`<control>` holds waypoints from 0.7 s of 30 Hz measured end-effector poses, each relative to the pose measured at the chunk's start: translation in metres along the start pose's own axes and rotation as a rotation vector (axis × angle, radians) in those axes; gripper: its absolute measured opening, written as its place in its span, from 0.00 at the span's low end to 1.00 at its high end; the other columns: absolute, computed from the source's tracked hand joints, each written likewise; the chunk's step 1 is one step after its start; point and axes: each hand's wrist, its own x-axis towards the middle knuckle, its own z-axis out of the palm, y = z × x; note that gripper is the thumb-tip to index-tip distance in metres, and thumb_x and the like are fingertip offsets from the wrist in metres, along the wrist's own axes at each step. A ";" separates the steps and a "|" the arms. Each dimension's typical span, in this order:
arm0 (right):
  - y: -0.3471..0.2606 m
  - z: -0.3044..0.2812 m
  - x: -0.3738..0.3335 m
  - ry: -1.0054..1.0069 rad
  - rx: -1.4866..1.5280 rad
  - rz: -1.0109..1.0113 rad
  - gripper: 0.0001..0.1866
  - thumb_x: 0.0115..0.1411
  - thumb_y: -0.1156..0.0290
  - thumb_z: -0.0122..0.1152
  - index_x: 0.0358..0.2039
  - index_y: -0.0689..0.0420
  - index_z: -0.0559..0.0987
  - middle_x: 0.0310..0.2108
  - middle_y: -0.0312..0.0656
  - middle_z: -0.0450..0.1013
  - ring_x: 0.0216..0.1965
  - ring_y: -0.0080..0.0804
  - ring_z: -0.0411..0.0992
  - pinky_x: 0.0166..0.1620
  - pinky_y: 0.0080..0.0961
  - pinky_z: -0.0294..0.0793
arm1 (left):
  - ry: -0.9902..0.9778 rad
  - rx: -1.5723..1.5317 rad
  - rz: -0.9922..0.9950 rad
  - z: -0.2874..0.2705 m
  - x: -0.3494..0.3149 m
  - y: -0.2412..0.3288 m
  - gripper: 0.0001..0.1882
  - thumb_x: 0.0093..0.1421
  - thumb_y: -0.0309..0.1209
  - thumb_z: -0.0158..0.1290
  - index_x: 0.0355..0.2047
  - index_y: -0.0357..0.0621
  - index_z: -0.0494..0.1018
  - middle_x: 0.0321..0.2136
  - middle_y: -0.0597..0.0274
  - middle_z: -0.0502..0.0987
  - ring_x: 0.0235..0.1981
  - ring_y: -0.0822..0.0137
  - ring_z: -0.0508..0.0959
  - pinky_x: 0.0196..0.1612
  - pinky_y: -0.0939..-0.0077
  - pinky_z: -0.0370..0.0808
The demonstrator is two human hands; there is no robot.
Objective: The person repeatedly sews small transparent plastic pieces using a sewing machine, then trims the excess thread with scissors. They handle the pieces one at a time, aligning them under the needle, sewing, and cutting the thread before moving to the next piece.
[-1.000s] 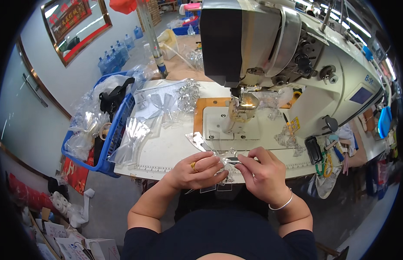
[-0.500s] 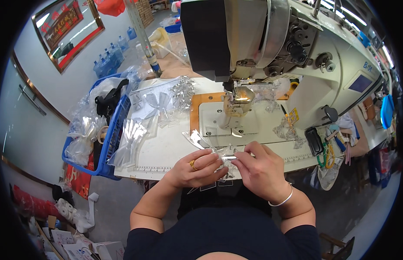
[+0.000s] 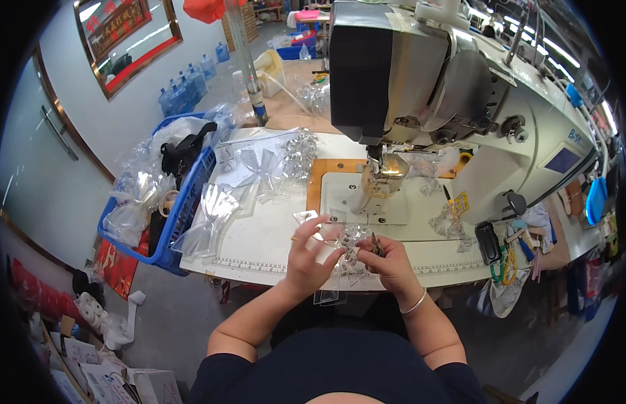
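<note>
A bunch of clear plastic pieces [image 3: 354, 236] hangs between my hands over the table's front edge, with flat clear pieces dangling below. My left hand [image 3: 309, 261] pinches its left side with thumb and a finger, while other fingers are lifted and spread. On the bunch's right side is my right hand [image 3: 392, 266], closed around small dark metal thread snips [image 3: 376, 244]. Their tips point up and away from me, and the fingers hide the rest. Just beyond stands the sewing machine's post [image 3: 373, 192], below the needle area, apart from both hands.
Left of the machine lie clear plastic strips [image 3: 215, 212] and a crinkled clear heap [image 3: 301, 151]. A blue basket [image 3: 195, 195] full of bags flanks the table. The machine head [image 3: 407, 74] overhangs the work area. At right are a black case [image 3: 487, 242] and several hand tools.
My left hand has loosened from a tight grip, its fingers lifting and spreading. The thread snips now show in my right hand. The view has shifted slightly.
</note>
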 end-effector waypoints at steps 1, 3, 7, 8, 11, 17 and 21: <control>0.001 0.002 0.002 0.011 0.009 -0.020 0.11 0.53 0.74 0.64 0.37 0.61 0.77 0.23 0.29 0.70 0.19 0.12 0.61 0.23 0.11 0.58 | 0.104 -0.246 -0.304 0.004 -0.005 0.003 0.18 0.49 0.20 0.59 0.41 0.43 0.72 0.44 0.59 0.70 0.49 0.62 0.70 0.50 0.69 0.70; 0.000 0.000 0.007 -0.053 -0.018 -0.029 0.10 0.53 0.74 0.64 0.37 0.61 0.77 0.23 0.29 0.70 0.19 0.12 0.61 0.23 0.11 0.58 | 0.118 -0.687 -0.807 0.003 -0.024 -0.007 0.18 0.55 0.23 0.56 0.45 0.36 0.65 0.41 0.58 0.71 0.45 0.68 0.71 0.49 0.73 0.70; -0.007 0.004 0.013 -0.200 -0.211 -0.027 0.11 0.54 0.71 0.65 0.36 0.62 0.80 0.25 0.30 0.73 0.24 0.13 0.65 0.28 0.12 0.63 | -0.265 -1.239 -1.132 -0.016 -0.021 -0.017 0.22 0.58 0.29 0.55 0.51 0.35 0.64 0.41 0.60 0.73 0.45 0.70 0.72 0.50 0.76 0.68; -0.010 0.007 0.015 -0.243 -0.273 -0.033 0.11 0.54 0.70 0.65 0.37 0.62 0.80 0.26 0.30 0.74 0.26 0.13 0.66 0.30 0.12 0.65 | -0.248 -1.227 -1.093 -0.014 -0.017 -0.015 0.23 0.58 0.30 0.55 0.51 0.34 0.63 0.42 0.60 0.73 0.46 0.70 0.71 0.50 0.76 0.68; -0.014 0.013 0.017 -0.223 -0.281 -0.015 0.13 0.55 0.70 0.64 0.39 0.63 0.80 0.29 0.32 0.75 0.30 0.15 0.68 0.35 0.14 0.68 | -0.091 -1.046 -1.093 -0.010 -0.023 -0.014 0.24 0.59 0.32 0.55 0.51 0.32 0.63 0.41 0.60 0.73 0.46 0.71 0.71 0.50 0.76 0.67; -0.021 0.015 0.026 -0.345 -0.352 -0.051 0.13 0.58 0.67 0.62 0.41 0.61 0.79 0.30 0.32 0.76 0.31 0.16 0.69 0.36 0.15 0.69 | -0.400 -1.169 -1.107 -0.017 -0.038 -0.022 0.24 0.62 0.46 0.49 0.42 0.34 0.71 0.39 0.60 0.75 0.43 0.71 0.73 0.50 0.76 0.67; -0.020 0.016 0.031 -0.352 -0.364 -0.030 0.15 0.57 0.66 0.63 0.41 0.62 0.79 0.28 0.32 0.75 0.29 0.16 0.69 0.35 0.15 0.69 | -0.376 -1.155 -1.090 -0.016 -0.045 -0.027 0.24 0.63 0.45 0.48 0.44 0.32 0.72 0.42 0.58 0.75 0.45 0.69 0.73 0.51 0.74 0.66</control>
